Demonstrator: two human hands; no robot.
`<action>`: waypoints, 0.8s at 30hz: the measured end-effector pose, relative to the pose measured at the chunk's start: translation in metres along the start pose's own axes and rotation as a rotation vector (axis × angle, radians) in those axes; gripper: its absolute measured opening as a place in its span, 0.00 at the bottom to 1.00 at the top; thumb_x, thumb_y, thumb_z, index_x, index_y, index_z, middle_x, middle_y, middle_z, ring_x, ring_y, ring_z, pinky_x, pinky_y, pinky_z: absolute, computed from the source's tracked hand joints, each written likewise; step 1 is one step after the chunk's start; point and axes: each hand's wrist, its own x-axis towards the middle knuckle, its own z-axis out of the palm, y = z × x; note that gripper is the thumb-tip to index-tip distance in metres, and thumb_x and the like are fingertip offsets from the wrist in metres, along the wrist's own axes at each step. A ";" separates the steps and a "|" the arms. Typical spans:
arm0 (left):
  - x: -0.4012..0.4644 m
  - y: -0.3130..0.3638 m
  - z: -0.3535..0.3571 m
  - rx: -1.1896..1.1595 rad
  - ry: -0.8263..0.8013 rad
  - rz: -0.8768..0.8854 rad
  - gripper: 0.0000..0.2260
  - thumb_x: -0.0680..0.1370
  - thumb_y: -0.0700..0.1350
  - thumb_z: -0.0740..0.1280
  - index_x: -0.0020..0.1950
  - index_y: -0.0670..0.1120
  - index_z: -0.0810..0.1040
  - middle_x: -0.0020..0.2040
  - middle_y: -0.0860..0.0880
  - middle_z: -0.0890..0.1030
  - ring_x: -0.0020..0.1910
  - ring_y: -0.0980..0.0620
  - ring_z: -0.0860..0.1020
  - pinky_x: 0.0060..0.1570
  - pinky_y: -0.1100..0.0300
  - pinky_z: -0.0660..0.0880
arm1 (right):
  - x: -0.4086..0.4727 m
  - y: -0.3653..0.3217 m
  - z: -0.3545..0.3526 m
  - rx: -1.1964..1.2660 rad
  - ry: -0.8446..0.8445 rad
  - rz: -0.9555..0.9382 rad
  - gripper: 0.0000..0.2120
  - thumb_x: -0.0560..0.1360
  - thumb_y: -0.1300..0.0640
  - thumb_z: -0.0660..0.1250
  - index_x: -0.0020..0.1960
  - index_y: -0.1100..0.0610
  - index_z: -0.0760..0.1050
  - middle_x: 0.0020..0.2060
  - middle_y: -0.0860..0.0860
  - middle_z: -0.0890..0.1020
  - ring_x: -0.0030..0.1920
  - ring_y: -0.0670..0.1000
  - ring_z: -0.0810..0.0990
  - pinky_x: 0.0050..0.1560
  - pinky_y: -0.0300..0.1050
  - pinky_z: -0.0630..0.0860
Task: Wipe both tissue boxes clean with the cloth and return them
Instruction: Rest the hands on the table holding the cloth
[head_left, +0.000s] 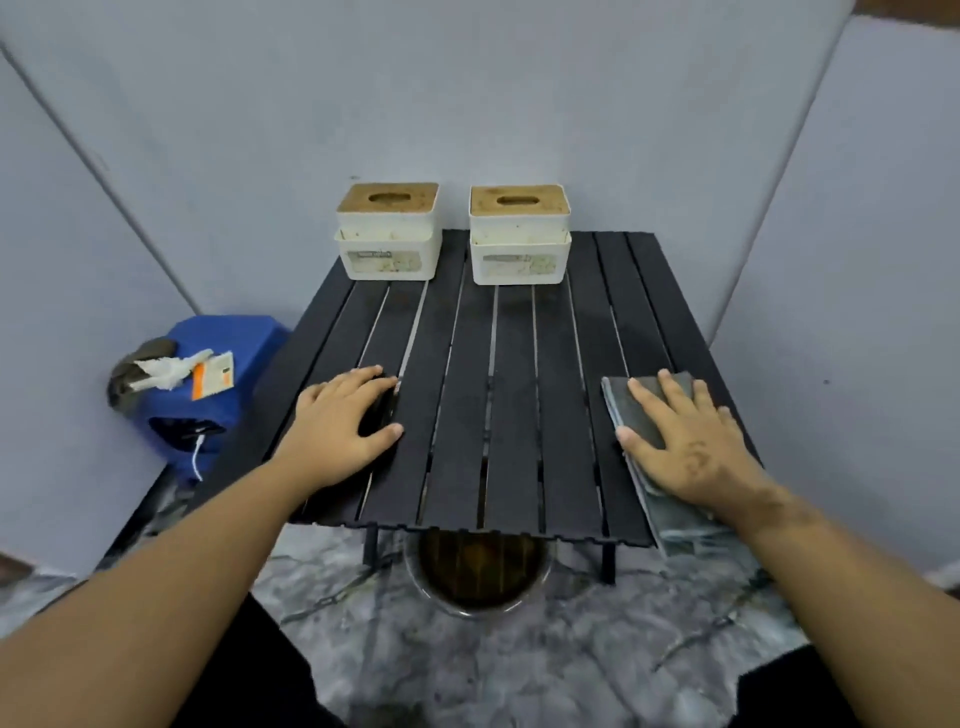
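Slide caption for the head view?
Right hand flat on cloth; two dirty tissue boxes wait at table's far edge.

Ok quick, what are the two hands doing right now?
Left hand: open, lying flat on the black table, holding nothing.
Right hand: open, fingers spread, pressing flat on the grey cloth.

two white tissue boxes (388, 234) (519, 236) upright — grey cloth (631, 415) flat
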 end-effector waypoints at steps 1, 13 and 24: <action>-0.001 0.002 -0.003 -0.003 -0.006 -0.008 0.38 0.71 0.72 0.52 0.78 0.56 0.68 0.80 0.54 0.65 0.79 0.51 0.62 0.73 0.45 0.56 | -0.004 0.000 0.001 -0.022 -0.002 -0.006 0.33 0.77 0.31 0.49 0.79 0.38 0.45 0.80 0.46 0.44 0.79 0.59 0.42 0.77 0.62 0.46; -0.009 0.003 -0.007 -0.019 0.002 0.010 0.29 0.80 0.63 0.63 0.79 0.56 0.66 0.81 0.54 0.63 0.80 0.52 0.59 0.77 0.45 0.53 | -0.046 -0.020 0.008 -0.087 0.030 0.094 0.29 0.81 0.36 0.42 0.79 0.41 0.39 0.80 0.48 0.41 0.79 0.60 0.40 0.76 0.66 0.44; -0.002 -0.005 -0.003 -0.052 0.010 0.031 0.30 0.79 0.65 0.62 0.79 0.58 0.64 0.81 0.55 0.61 0.81 0.51 0.58 0.77 0.46 0.52 | -0.033 -0.035 0.011 -0.078 0.117 0.316 0.31 0.79 0.34 0.46 0.78 0.38 0.40 0.78 0.61 0.38 0.77 0.68 0.42 0.75 0.66 0.46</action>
